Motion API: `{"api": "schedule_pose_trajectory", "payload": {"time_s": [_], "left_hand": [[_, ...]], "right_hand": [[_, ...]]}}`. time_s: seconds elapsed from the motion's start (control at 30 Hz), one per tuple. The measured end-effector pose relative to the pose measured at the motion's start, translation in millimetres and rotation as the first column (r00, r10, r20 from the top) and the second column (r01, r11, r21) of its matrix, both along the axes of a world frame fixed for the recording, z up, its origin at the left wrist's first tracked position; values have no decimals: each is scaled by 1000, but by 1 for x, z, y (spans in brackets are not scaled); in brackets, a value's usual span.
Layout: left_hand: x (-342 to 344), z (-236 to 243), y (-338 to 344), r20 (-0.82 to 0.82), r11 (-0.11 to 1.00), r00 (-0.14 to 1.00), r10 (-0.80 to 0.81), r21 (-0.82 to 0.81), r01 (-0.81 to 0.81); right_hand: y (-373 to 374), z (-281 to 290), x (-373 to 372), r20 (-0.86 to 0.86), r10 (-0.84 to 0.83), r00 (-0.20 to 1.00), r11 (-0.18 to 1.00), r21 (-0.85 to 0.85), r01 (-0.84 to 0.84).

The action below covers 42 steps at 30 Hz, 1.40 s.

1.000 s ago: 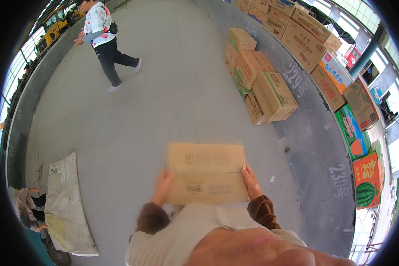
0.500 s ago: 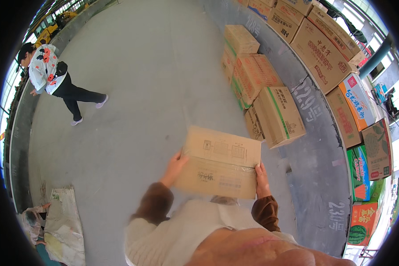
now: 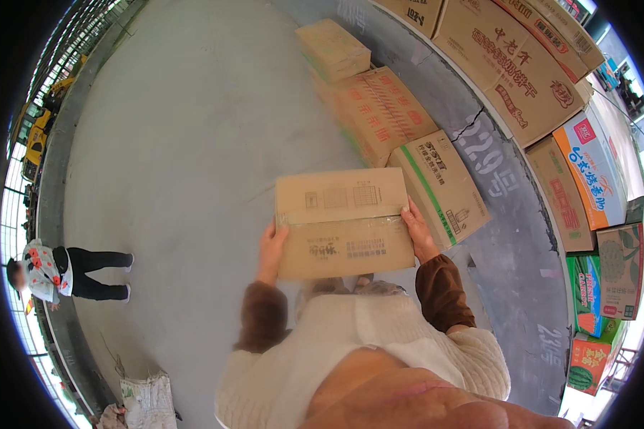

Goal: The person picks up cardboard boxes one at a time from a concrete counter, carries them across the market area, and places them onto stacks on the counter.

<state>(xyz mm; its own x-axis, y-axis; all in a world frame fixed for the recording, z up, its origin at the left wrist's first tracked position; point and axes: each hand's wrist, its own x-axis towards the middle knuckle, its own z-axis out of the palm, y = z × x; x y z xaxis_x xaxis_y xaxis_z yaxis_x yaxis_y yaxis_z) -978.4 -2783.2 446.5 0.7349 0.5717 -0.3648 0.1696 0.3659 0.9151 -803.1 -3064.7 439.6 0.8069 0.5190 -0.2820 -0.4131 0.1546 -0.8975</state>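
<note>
A brown cardboard box (image 3: 345, 227), with printing and a taped seam across its middle, is held in front of my body. My left hand (image 3: 270, 250) grips its left side, the fingers partly hidden by the box. At its right edge, my right hand (image 3: 418, 232) is closed with the thumb on top. Just beyond the right hand stands a carton with a green stripe (image 3: 440, 187). Behind that one are a carton with red print (image 3: 379, 111) and a smaller plain carton (image 3: 333, 48).
Along the right runs a low grey wall (image 3: 504, 236) with painted marks. On top of it are stacked several cartons, among them a large brown one (image 3: 504, 64) and a blue-and-orange one (image 3: 590, 171). A person (image 3: 71, 272) stands far left by another wall. A whitish sack (image 3: 149, 400) lies lower left.
My view has turned, and the held box now sits closer to the green-striped carton. The person at left appears lower and nearer the rim. Both hands keep their hold.
</note>
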Motion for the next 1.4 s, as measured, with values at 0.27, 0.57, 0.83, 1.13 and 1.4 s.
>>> {"api": "schedule_pose_trajectory", "payload": {"time_s": [0.27,0.57,0.83,1.13,1.4], "left_hand": [[217,-24,96,-27,956,957,-288,45,289],[461,-35,176,-152,719,718,-679,56,692],[595,-60,175,-96,684,684,-723,43,729],[625,-86,151,-303,564,568,-765,110,818],[649,-110,144,-366,502,528,-766,170,848]], "right_hand": [[52,-20,120,-112,-306,945,948,52,313],[129,-26,236,-51,-653,756,757,-32,652],[153,-62,318,-30,-743,668,668,-74,740],[136,-122,327,-8,-771,637,637,-45,770],[157,-136,344,115,-843,526,522,-66,850]]}}
